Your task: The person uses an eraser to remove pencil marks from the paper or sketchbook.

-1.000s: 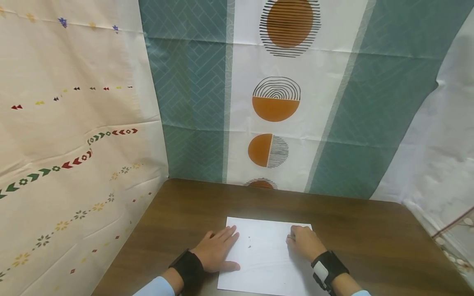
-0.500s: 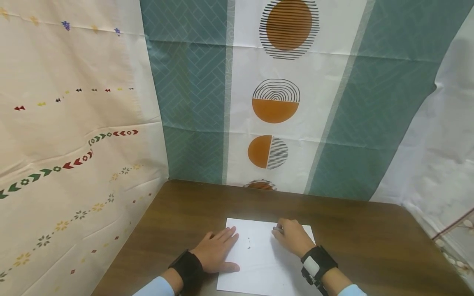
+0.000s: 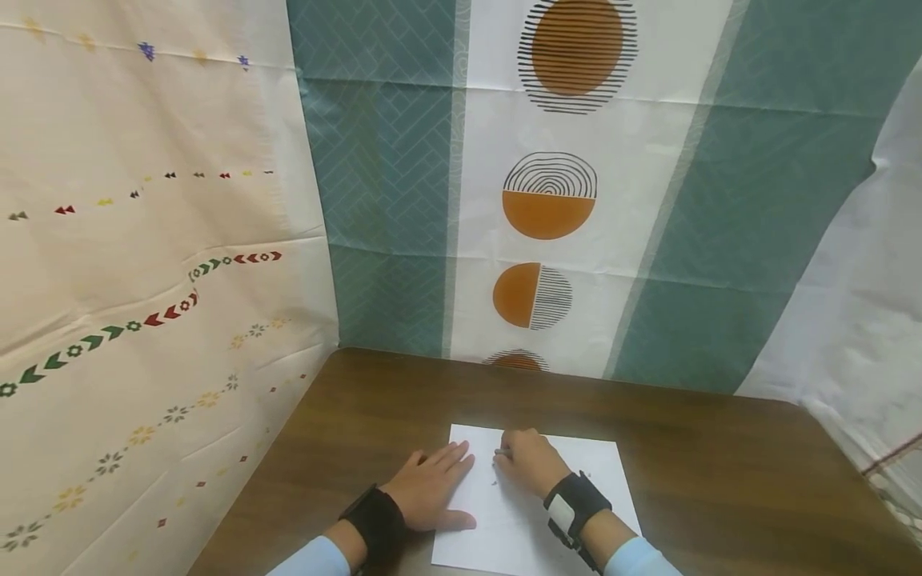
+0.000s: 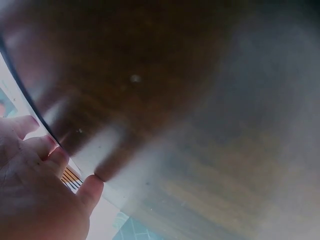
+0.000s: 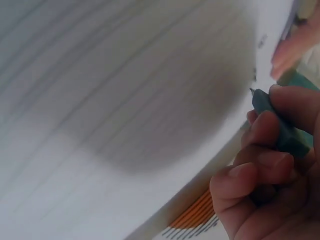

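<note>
A sheet of white paper (image 3: pixel 533 528) lies on the brown table. My left hand (image 3: pixel 428 488) rests flat across its left edge, fingers spread and straight; the left wrist view shows its fingertips against the surface. My right hand (image 3: pixel 529 460) is over the upper part of the sheet, close to the left fingers. Between thumb and fingers it pinches a small blue-green eraser (image 5: pixel 280 125), whose narrow end points at the paper; only its grey tip shows in the head view. Small dark crumbs (image 3: pixel 494 482) lie beside it. Faint grey lines run across the paper (image 5: pixel 125 100) in the right wrist view.
The wooden table (image 3: pixel 720 472) extends to both sides of the paper. Behind it hangs a green and white curtain (image 3: pixel 392 200) with orange circles. A cream embroidered cloth (image 3: pixel 158 320) covers the left side, and white cloth (image 3: pixel 857 320) the right.
My right hand has swept the eraser leftward across the top of the sheet, from near the right edge towards my left hand. The left hand stays in place on the paper.
</note>
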Demonstrator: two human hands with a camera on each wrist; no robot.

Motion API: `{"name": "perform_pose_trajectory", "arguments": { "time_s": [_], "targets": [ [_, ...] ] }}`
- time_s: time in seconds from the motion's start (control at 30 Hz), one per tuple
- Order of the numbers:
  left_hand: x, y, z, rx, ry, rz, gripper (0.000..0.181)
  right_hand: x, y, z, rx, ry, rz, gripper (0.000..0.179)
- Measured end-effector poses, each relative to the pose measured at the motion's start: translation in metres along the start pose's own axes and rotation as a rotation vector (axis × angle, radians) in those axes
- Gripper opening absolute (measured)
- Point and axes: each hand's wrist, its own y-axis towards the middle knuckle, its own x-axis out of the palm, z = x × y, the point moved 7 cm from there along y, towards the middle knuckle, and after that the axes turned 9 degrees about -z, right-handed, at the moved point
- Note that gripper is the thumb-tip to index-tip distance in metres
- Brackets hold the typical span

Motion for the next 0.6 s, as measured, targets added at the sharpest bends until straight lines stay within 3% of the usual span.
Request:
{"name": "perform_pose_trajectory", "arguments": {
  "time_s": [0.3,0.6],
  "targets": [
    [0.002,0.005,-0.001,-0.018,-0.010,-0.017,0.091,0.002,-0.001,0.006,0.002,-0.042,-0.004,0.006],
    [0.006,0.004,-0.004,-0.024,-0.013,-0.024,0.092,-0.006,-0.016,0.030,0.100,-0.038,0.003,0.013]
  ]
}}
